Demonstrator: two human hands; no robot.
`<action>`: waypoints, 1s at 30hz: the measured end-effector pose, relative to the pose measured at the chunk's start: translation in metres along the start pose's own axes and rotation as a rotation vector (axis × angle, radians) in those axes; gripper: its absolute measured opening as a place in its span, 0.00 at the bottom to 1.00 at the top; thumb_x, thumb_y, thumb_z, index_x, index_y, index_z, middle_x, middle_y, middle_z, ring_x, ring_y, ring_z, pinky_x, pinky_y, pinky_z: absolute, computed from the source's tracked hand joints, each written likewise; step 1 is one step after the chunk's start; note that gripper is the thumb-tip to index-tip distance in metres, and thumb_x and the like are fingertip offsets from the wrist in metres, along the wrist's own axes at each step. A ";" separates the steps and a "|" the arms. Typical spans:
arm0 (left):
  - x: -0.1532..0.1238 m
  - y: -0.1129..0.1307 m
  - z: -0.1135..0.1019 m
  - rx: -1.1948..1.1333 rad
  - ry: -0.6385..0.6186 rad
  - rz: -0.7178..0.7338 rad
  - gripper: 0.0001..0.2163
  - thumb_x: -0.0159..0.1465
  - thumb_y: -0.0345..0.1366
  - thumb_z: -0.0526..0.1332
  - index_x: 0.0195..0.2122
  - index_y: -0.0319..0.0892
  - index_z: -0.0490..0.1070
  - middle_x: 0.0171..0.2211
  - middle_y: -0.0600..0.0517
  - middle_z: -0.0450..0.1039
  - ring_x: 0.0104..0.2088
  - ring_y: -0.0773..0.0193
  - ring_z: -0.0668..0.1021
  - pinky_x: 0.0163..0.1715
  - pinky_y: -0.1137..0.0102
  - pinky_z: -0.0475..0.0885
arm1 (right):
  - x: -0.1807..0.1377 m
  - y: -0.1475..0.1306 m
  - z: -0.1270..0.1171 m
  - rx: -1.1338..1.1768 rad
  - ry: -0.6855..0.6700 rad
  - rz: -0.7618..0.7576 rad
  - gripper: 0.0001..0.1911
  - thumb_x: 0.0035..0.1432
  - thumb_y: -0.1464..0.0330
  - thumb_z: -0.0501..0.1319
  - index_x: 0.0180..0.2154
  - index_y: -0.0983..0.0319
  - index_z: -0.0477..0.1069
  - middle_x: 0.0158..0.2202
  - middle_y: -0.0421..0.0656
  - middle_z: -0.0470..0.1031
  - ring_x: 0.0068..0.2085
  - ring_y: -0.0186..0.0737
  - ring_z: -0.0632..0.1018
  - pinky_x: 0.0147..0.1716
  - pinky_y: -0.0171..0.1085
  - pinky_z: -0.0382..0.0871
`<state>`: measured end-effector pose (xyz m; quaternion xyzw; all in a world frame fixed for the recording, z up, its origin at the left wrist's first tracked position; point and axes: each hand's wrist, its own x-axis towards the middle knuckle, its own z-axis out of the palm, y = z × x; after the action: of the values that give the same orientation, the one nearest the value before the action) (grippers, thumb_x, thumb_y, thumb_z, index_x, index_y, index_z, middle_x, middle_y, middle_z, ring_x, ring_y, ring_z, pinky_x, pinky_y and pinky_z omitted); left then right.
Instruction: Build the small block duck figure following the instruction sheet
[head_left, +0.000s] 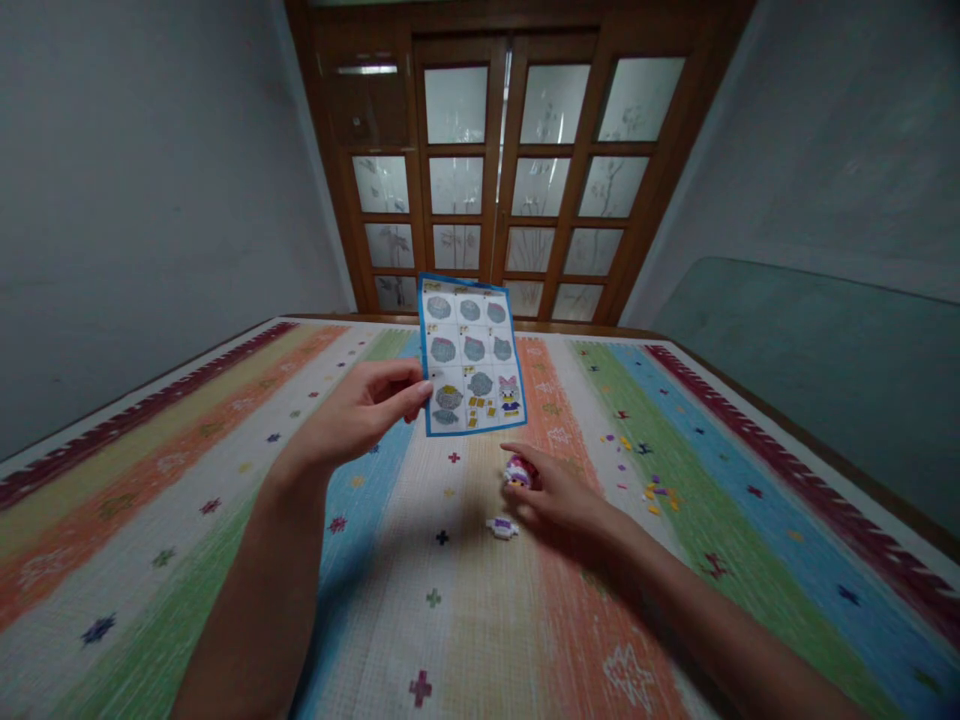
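My left hand point(367, 405) pinches the left edge of a blue-bordered instruction sheet point(474, 355), holding it upright above the table. Printed on the sheet are step pictures of a block model and, at its lower right, a finished character with a pink bow. Lower and to the right, my right hand point(559, 492) grips a small white, pink and purple building-block figure point(519, 472) between thumb and fingers, with the index finger stretched out over it. Just below this hand lies a small flat white and purple block piece point(502, 527) on the cloth.
Loose yellow and purple blocks point(660, 494) are scattered on the right side of the striped tablecloth point(390, 620). Behind the table's far edge stand wooden doors point(495, 180) with glass panes. Walls rise on both sides; a pale green panel point(810, 340) leans at the right.
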<state>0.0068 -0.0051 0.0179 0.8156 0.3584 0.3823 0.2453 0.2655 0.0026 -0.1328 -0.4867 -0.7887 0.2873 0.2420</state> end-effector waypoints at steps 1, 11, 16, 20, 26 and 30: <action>0.000 0.000 0.000 -0.001 0.002 0.000 0.16 0.61 0.44 0.56 0.20 0.40 0.65 0.19 0.55 0.64 0.22 0.68 0.68 0.22 0.75 0.64 | -0.007 -0.006 0.001 0.005 -0.019 -0.038 0.27 0.55 0.69 0.60 0.56 0.64 0.61 0.49 0.51 0.71 0.48 0.44 0.73 0.47 0.45 0.68; -0.001 0.001 0.001 -0.024 -0.011 -0.026 0.14 0.61 0.41 0.56 0.20 0.40 0.65 0.19 0.55 0.63 0.22 0.68 0.68 0.21 0.74 0.63 | -0.034 -0.027 0.020 -0.078 -0.077 -0.197 0.28 0.53 0.71 0.60 0.57 0.61 0.61 0.49 0.52 0.71 0.50 0.45 0.73 0.50 0.46 0.67; -0.001 0.002 0.000 -0.028 -0.011 -0.014 0.15 0.60 0.42 0.56 0.20 0.41 0.64 0.18 0.55 0.63 0.21 0.68 0.67 0.20 0.74 0.62 | -0.036 -0.024 0.027 -0.103 -0.097 -0.189 0.28 0.55 0.72 0.58 0.58 0.63 0.59 0.49 0.51 0.71 0.50 0.44 0.73 0.51 0.45 0.66; -0.001 0.000 0.001 -0.025 -0.002 -0.019 0.14 0.60 0.42 0.57 0.20 0.41 0.64 0.18 0.55 0.62 0.21 0.69 0.67 0.20 0.75 0.62 | -0.036 -0.018 0.032 -0.084 -0.068 -0.184 0.24 0.56 0.74 0.55 0.55 0.63 0.62 0.49 0.51 0.72 0.49 0.43 0.74 0.49 0.43 0.68; 0.001 -0.004 0.003 -0.029 -0.012 -0.013 0.14 0.60 0.40 0.56 0.19 0.41 0.64 0.19 0.55 0.62 0.22 0.69 0.67 0.21 0.74 0.62 | -0.030 -0.012 0.027 0.051 -0.037 -0.079 0.22 0.52 0.73 0.58 0.51 0.63 0.66 0.44 0.49 0.75 0.42 0.41 0.76 0.43 0.41 0.70; 0.004 -0.005 0.009 -0.078 0.006 -0.061 0.13 0.59 0.40 0.56 0.19 0.40 0.63 0.20 0.55 0.64 0.23 0.68 0.67 0.24 0.73 0.64 | -0.022 -0.012 0.007 0.260 0.055 0.005 0.22 0.50 0.69 0.61 0.49 0.61 0.67 0.34 0.42 0.74 0.31 0.35 0.74 0.32 0.35 0.71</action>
<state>0.0138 -0.0004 0.0112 0.7929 0.3687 0.3907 0.2877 0.2624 -0.0234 -0.1311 -0.4610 -0.7367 0.3741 0.3238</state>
